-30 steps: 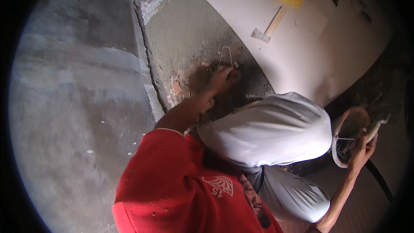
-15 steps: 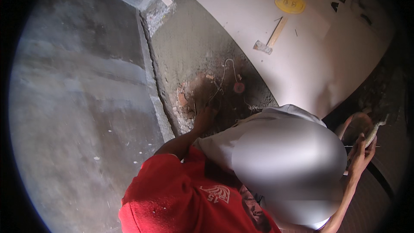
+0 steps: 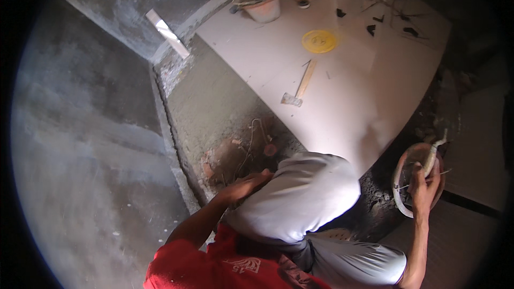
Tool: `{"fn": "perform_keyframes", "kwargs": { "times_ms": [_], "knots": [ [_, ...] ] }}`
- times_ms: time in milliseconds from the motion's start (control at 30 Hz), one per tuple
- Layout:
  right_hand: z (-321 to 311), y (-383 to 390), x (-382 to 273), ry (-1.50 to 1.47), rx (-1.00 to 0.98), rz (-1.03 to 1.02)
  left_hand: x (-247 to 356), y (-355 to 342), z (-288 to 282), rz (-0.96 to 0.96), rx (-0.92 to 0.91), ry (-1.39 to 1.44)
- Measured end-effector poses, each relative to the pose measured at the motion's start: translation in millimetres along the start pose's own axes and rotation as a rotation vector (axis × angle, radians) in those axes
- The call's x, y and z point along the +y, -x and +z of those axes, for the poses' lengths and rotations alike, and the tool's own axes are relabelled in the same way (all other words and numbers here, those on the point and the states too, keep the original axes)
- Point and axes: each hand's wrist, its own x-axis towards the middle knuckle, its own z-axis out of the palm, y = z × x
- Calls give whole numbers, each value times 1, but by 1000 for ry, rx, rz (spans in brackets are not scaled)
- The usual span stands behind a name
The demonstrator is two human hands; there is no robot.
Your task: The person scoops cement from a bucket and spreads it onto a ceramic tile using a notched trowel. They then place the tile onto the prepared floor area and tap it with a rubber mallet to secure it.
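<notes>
A grey wall (image 3: 91, 128) fills the left side, and a broad pale sheet (image 3: 353, 101) covers the floor ahead. Between them runs a strip of grey mortar (image 3: 206, 93), rough and broken towards its near end. Bent legs in pale trousers (image 3: 310, 198) cross the middle, below a red shirt (image 3: 187, 265). At the right sits a round bucket (image 3: 397, 184), and the right hand (image 3: 425, 184), over it, grips a pale-handled tool (image 3: 431, 159). The left hand (image 3: 251, 183) lies just beside the raised knee, near the broken mortar; whether its fingers hold anything, I cannot tell. On the sheet, well apart from both hands, lie a wooden-handled hammer (image 3: 301, 86) and a yellow disc (image 3: 319, 42). Smallest is a thin wire (image 3: 251, 138), looping up from the broken patch ahead of the left hand.
</notes>
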Motion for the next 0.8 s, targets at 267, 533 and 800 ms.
{"fn": "perform_keyframes", "kwargs": {
  "times_ms": [267,533,800],
  "knots": [
    [-4,-4,2,-84,-64,35,134,17,41,547,274,-423],
    [-4,-8,-2,-150,81,-12,156,-29,49,584,362,-530],
    [-12,-54,-29,-26,254,-23,154,-78,18,596,215,-444]
  ]
}}
